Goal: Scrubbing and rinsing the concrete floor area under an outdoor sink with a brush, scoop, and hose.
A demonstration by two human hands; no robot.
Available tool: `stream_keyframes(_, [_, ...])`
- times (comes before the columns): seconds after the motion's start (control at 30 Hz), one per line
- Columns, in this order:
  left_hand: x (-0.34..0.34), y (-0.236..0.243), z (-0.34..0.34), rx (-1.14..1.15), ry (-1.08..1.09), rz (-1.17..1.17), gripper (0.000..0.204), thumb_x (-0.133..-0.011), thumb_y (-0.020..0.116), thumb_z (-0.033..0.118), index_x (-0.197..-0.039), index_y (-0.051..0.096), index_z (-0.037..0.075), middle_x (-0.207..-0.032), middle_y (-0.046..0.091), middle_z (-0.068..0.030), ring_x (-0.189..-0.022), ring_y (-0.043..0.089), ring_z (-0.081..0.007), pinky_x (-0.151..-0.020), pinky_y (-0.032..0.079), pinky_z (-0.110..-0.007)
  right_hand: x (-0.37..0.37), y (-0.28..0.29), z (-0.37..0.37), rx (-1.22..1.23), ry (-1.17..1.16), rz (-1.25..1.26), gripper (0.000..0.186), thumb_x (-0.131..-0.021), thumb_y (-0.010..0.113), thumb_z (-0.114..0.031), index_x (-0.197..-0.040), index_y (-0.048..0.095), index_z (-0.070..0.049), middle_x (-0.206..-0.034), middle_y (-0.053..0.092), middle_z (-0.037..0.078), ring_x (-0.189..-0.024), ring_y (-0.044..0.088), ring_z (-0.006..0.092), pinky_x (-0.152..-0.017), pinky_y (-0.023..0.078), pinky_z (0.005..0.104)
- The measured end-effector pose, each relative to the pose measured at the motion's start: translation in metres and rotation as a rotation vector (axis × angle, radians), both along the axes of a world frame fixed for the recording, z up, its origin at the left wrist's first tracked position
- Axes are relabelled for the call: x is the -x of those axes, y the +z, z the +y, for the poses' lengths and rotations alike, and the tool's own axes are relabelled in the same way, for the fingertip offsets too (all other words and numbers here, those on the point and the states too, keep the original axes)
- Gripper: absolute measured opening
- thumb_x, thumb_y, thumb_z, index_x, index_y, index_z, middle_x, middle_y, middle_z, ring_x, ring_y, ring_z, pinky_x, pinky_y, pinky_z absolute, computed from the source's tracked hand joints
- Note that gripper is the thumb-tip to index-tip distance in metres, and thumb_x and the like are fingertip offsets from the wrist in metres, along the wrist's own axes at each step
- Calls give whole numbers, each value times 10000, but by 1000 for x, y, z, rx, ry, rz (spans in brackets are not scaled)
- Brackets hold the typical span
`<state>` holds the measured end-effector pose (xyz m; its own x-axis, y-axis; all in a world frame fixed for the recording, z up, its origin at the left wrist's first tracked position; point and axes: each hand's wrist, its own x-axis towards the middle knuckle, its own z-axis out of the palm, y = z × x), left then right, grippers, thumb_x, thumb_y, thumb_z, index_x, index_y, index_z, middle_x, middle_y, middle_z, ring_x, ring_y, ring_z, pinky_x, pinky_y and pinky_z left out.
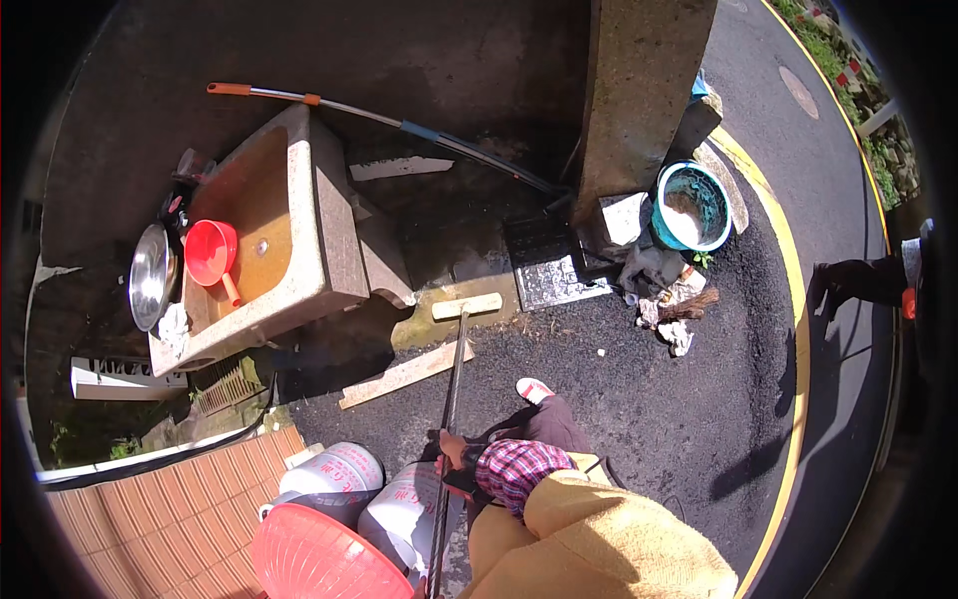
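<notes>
My right hand [454, 448] is closed around the dark pole of a mop [455, 374], its plaid sleeve reaching in from the right. Only a small part of my left hand [420, 589] shows at the lower edge, closed near the top of the same pole. The mop's long pale head [467, 306], which looks like sponge, rests on the wet ground beside a stone sink [329, 215]. Below the head lies a pale wooden strip [407, 375]. Left of the pole stand two white buckets [399, 509] and a red ribbed basin [324, 554].
The sink holds brownish water and a red dipper [210, 252]; a metal basin [152, 277] leans beside it. A long pole [389, 122] slants behind. Near the concrete pillar [644, 90] are a teal tub [692, 207], a drain grate [561, 284] and rubbish [679, 304]. Another person's leg [863, 280] shows at right.
</notes>
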<state>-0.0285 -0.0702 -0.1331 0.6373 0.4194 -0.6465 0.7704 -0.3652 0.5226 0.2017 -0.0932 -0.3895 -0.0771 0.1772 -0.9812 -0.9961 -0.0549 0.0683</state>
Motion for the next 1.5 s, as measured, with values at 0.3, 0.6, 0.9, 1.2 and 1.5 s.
stream_keyframes(0.3, [61, 25, -49, -144, 166, 25, 282, -834, 501, 256, -980, 526, 16, -564, 433, 16, -436, 386, -93, -376, 312, -229, 102, -30, -28, 113, 1057, -744, 338, -839, 389, -347, -743, 530, -55, -613, 558, 130, -498, 567, 267, -423, 447, 380])
stream_keyframes(0.6, [-73, -5, -62, -303, 75, -42, 350, -694, 624, 49, -1030, 547, -9, -634, 524, -134, -542, 518, -245, -511, 400, -311, -59, -23, 3, 312, 272, -604, 558, -855, 363, -405, -465, 437, -14, -403, 476, 112, -322, 493, 233, -290, 392, 330])
stream_keyframes(0.9, [-116, -19, -64, -8, 237, -104, 411, -758, 567, 58, -1145, 455, -26, -717, 527, 0, -606, 458, -22, -514, 373, -164, -118, -21, -5, 456, 528, -686, 542, -852, 351, -384, -604, 540, 60, -485, 533, 167, -407, 552, 275, -390, 448, 381])
stream_keyframes(1.2, [-11, 5, -98, -9, 333, 14, 320, -820, 520, 184, -1098, 525, 26, -476, 276, -37, -446, 246, -76, -371, 230, -256, 30, -20, -54, 737, 613, -731, 478, -822, 399, -396, -614, 517, 19, -532, 543, 201, -449, 561, 316, -412, 454, 402])
stream_keyframes(1.5, [-52, 3, -73, -79, 407, 42, 323, -825, 510, 197, -1099, 524, 26, -473, 336, -44, -438, 265, -87, -369, 250, -282, -38, -13, -11, 442, 538, -660, 440, -849, 404, -356, -647, 482, 26, -517, 541, 165, -386, 543, 240, -339, 439, 356])
